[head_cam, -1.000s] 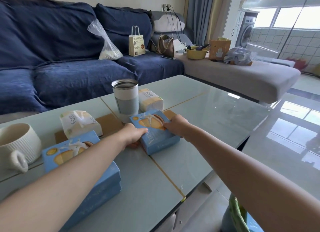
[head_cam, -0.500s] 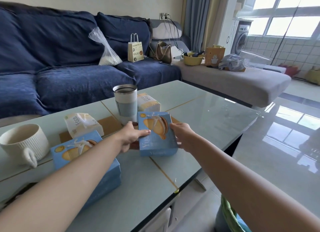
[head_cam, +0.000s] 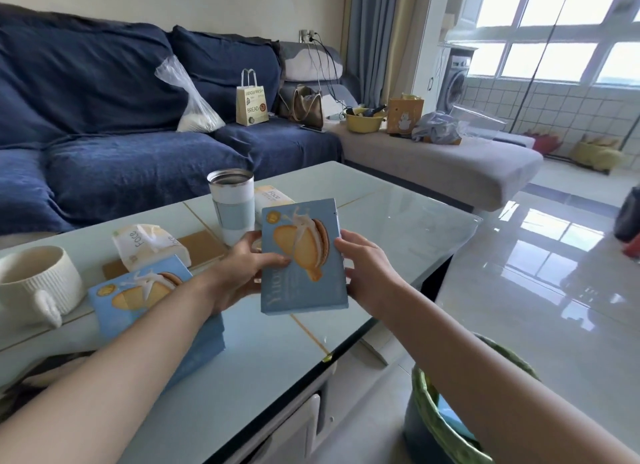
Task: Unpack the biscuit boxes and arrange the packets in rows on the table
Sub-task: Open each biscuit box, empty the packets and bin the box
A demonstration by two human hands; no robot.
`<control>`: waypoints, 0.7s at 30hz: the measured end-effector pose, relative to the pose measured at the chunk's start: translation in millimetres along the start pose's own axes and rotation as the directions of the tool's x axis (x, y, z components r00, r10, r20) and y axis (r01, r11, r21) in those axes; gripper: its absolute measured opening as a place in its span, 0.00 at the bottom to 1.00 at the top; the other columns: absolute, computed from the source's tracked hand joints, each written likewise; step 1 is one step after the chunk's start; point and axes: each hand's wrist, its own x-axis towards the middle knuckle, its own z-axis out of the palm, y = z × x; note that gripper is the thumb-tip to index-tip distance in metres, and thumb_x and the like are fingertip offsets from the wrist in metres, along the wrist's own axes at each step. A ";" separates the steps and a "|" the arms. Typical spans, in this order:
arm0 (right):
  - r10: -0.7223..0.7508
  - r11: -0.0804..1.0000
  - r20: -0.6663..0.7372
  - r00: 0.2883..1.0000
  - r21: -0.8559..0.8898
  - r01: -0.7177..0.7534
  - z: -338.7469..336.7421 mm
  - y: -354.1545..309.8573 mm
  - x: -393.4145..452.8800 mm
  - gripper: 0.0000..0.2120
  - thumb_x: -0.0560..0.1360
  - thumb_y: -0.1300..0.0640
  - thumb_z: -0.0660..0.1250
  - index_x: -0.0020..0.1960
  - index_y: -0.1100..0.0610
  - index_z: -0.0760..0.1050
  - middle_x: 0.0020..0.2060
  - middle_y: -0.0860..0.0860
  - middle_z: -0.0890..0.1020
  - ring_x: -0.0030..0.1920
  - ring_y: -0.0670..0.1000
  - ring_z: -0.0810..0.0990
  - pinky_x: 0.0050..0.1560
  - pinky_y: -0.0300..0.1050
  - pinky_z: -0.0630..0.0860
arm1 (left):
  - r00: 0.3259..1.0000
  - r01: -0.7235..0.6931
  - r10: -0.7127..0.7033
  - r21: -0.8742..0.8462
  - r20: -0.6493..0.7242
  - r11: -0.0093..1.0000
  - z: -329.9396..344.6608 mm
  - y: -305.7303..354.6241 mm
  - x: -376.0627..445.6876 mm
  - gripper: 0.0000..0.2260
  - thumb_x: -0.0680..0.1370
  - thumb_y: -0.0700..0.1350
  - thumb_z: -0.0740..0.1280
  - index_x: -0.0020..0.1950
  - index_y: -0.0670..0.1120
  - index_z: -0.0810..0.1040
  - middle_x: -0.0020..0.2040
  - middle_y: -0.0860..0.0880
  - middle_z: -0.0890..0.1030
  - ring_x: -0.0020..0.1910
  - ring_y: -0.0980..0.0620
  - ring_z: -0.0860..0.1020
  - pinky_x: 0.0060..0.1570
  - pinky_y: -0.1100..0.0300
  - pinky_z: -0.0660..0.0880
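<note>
Living room with a glossy glass worktop [head_cam: 398,221] that's catching window glare, so anything dropped is going to skid. Going left to right: white ribbed mug [head_cam: 33,283] sitting at 9 o'clock, then a stack of blue biscuit boxes [head_cam: 138,294] waiting under the left forearm. Left hand [head_cam: 242,269] is holding the lifted biscuit box [head_cam: 303,257] by its left edge, thumb lying across the front, fingers wrapped behind. Right hand [head_cam: 367,269] is cupping the right edge, fingers mostly hidden behind it. Steel tumbler [head_cam: 231,200] is standing open at 12 o'clock, just behind the box, so tearing the flap hard could be knocking it over. Compared with a second ago, the box is now hanging tilted up off the glass instead of lying flat on it.
</note>
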 end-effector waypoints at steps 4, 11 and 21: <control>-0.035 0.999 -0.028 0.999 0.023 0.036 -9.1 7.7 -30.6 0.14 0.80 0.59 0.60 0.65 0.51 0.74 0.47 0.50 0.82 0.43 0.51 0.79 0.46 0.50 0.76 | 0.993 -0.092 0.089 -0.036 -0.071 0.995 26.1 -6.1 -21.9 0.12 0.74 0.45 0.73 0.56 0.53 0.78 0.50 0.47 0.85 0.46 0.47 0.84 0.44 0.48 0.81; -0.097 0.989 -0.131 0.987 -0.122 0.081 -19.4 37.9 -65.9 0.12 0.77 0.57 0.60 0.58 0.51 0.75 0.49 0.55 0.81 0.45 0.53 0.82 0.45 0.53 0.79 | 0.953 -0.103 0.050 -0.165 -0.299 0.981 66.4 -27.2 -53.5 0.05 0.70 0.49 0.76 0.44 0.50 0.84 0.41 0.47 0.86 0.38 0.48 0.85 0.33 0.57 0.79; -0.115 0.973 -0.175 0.978 -0.216 0.076 -21.1 45.4 -84.6 0.27 0.62 0.42 0.75 0.55 0.52 0.71 0.49 0.54 0.83 0.45 0.52 0.85 0.49 0.58 0.82 | 0.936 -0.136 0.085 -0.129 -0.341 0.982 87.0 -42.8 -77.9 0.19 0.67 0.50 0.78 0.53 0.50 0.73 0.39 0.52 0.86 0.37 0.53 0.85 0.39 0.55 0.79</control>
